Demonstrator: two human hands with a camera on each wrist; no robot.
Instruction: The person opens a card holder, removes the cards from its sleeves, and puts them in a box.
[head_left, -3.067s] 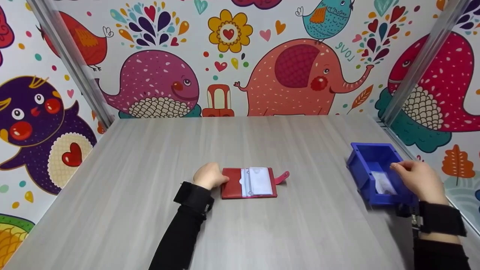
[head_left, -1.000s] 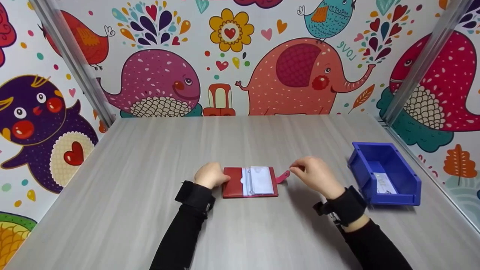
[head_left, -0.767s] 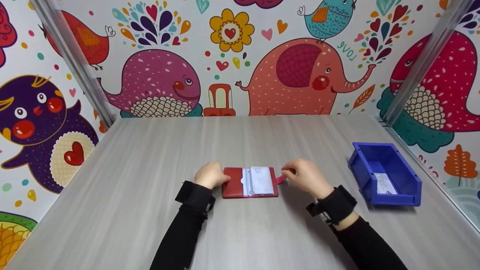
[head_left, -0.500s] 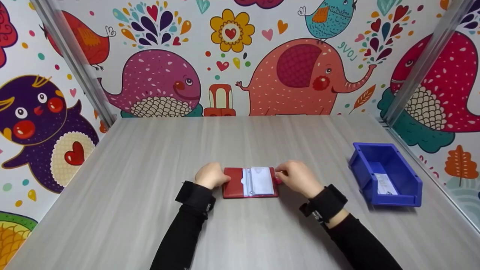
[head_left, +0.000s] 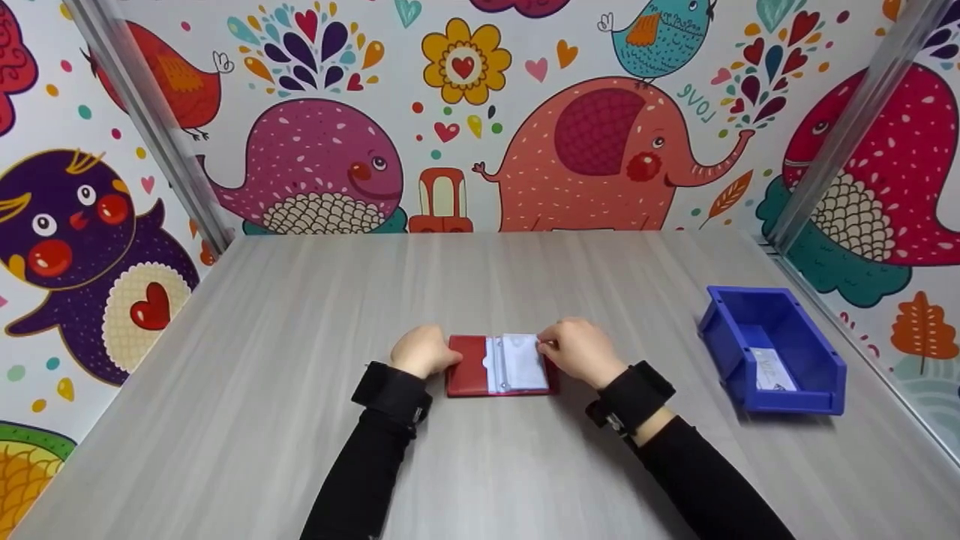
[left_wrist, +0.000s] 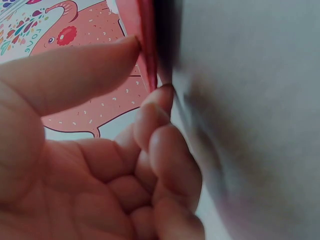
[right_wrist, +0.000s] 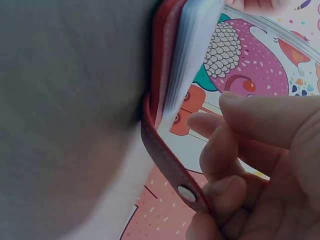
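A red card holder (head_left: 467, 365) lies opened out on the table, with a stack of clear sleeves (head_left: 523, 365) on its right side. My left hand (head_left: 418, 351) pinches the cover's left edge, thumb on top and fingertips beneath, as the left wrist view shows. Over the right edge of the sleeves hovers my right hand (head_left: 589, 352), thumb and forefinger close together with nothing between them. In the right wrist view the snap strap (right_wrist: 167, 157) sticks out from the cover, its end against the lower fingers of that hand.
At the right of the table stands a blue bin (head_left: 795, 402) with a whitish card (head_left: 771, 367) lying inside. Printed panels with cartoon animals rise at the table's back and sides.
My right hand has come from the blue bin leftward, past the strap, to the sleeves' right edge. My left hand has kept its pinch on the cover.
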